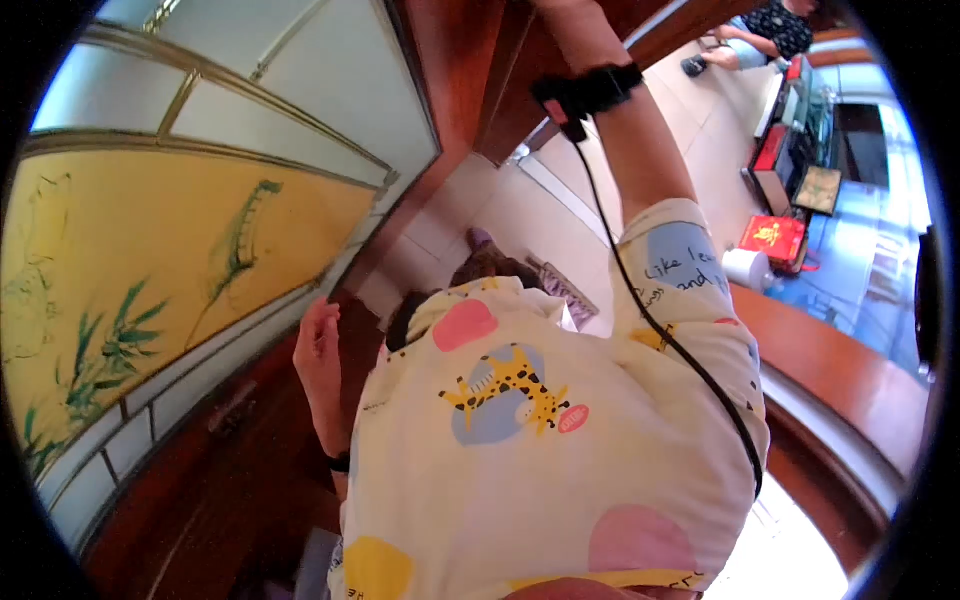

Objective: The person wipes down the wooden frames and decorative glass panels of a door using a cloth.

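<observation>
My left hand (318, 335) hangs at the left, beside the dark wooden surface and close to the lower edge of the yellow painted panel (200, 250). Its fingers are loosely bent, and nothing shows in them. My right arm (640, 140) reaches up past the brown wooden door frame (455, 70), wearing a black wrist strap (600, 90) with a cable running down over the sleeve. The top edge cuts off my right hand, so whatever it touches is hidden. My light shirt (560, 480) with a giraffe print fills the middle.
A shoe (482, 240) shows on the tiled floor (425, 235), near a patterned mat (565, 290). At the right, a red box (772, 237) and a white roll (745, 268) lie by a wooden edge (840, 370). Another person (765, 40) sits at the top right.
</observation>
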`<state>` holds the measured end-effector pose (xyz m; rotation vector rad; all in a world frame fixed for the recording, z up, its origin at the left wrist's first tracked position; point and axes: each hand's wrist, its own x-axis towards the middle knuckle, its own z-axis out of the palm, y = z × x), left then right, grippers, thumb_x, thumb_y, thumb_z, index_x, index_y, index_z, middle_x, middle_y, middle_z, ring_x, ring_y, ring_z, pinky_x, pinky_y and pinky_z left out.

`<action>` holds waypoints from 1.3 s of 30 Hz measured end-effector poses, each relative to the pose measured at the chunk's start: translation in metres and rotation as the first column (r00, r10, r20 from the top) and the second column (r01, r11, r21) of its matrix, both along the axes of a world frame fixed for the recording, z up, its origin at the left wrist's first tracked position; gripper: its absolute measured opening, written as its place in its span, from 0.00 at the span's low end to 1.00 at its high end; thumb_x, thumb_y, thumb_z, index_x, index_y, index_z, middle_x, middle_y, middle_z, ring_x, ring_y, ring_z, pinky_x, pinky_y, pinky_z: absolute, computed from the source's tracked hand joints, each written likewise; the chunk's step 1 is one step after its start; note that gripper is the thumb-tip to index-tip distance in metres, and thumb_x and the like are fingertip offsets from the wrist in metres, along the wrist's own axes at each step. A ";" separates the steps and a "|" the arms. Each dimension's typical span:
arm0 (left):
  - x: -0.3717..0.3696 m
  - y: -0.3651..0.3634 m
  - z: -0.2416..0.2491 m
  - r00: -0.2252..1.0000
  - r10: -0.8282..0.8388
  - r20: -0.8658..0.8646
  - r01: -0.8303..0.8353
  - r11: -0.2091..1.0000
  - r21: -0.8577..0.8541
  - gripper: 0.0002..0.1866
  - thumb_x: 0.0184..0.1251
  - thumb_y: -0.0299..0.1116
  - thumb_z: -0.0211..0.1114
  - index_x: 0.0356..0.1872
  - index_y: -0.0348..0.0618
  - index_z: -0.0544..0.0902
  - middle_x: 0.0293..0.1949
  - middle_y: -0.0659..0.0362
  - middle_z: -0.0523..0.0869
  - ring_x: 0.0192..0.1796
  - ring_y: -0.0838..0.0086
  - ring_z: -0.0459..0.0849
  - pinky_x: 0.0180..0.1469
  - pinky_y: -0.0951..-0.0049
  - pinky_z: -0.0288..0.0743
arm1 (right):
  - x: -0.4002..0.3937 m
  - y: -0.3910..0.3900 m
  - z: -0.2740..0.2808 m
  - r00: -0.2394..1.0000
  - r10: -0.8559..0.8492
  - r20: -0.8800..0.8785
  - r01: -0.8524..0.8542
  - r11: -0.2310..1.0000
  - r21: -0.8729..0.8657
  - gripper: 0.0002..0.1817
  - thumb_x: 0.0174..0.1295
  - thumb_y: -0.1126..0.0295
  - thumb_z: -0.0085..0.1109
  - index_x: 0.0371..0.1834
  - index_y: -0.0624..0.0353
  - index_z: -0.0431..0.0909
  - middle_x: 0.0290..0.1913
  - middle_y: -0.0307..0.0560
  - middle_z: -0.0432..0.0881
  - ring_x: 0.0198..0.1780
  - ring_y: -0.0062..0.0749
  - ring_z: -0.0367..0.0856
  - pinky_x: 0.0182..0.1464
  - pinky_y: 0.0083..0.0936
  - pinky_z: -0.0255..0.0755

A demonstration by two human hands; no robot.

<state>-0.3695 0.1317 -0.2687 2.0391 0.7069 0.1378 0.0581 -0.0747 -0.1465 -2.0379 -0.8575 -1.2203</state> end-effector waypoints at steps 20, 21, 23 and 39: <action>-0.008 -0.026 -0.025 0.995 0.096 0.039 -0.095 0.994 -0.045 0.16 0.71 0.27 0.56 0.58 0.41 0.76 0.45 0.56 0.85 0.47 0.76 0.82 0.48 0.75 0.75 | 0.007 -0.058 -0.248 0.957 -0.205 -0.205 -0.091 0.460 -0.883 0.24 0.54 0.70 0.54 0.57 0.58 0.74 0.58 0.50 0.75 0.61 0.41 0.71 0.65 0.35 0.63; -0.009 -0.027 -0.028 0.994 0.107 0.034 -0.105 0.993 -0.059 0.16 0.71 0.27 0.56 0.58 0.41 0.76 0.45 0.56 0.85 0.47 0.76 0.82 0.48 0.75 0.75 | 0.007 -0.059 -0.214 0.979 -0.166 -0.118 -0.032 0.445 -0.895 0.22 0.53 0.70 0.55 0.55 0.58 0.75 0.56 0.51 0.76 0.58 0.43 0.72 0.63 0.36 0.66; -0.014 -0.031 -0.030 0.989 0.138 0.048 -0.134 0.988 -0.079 0.16 0.71 0.27 0.57 0.58 0.41 0.76 0.45 0.56 0.85 0.47 0.76 0.82 0.49 0.75 0.75 | 0.005 -0.056 -0.145 0.989 -0.109 -0.101 -0.043 0.439 -0.898 0.20 0.53 0.72 0.55 0.53 0.58 0.76 0.54 0.51 0.77 0.56 0.45 0.73 0.61 0.36 0.67; -0.047 -0.062 -0.013 0.909 0.400 -0.117 -0.403 0.915 -0.006 0.16 0.71 0.31 0.57 0.58 0.42 0.77 0.47 0.57 0.85 0.50 0.76 0.82 0.50 0.77 0.74 | -0.006 -0.019 -0.262 0.860 0.065 -0.507 -0.476 0.464 -0.747 0.10 0.61 0.74 0.47 0.41 0.58 0.79 0.42 0.55 0.82 0.46 0.44 0.79 0.52 0.39 0.72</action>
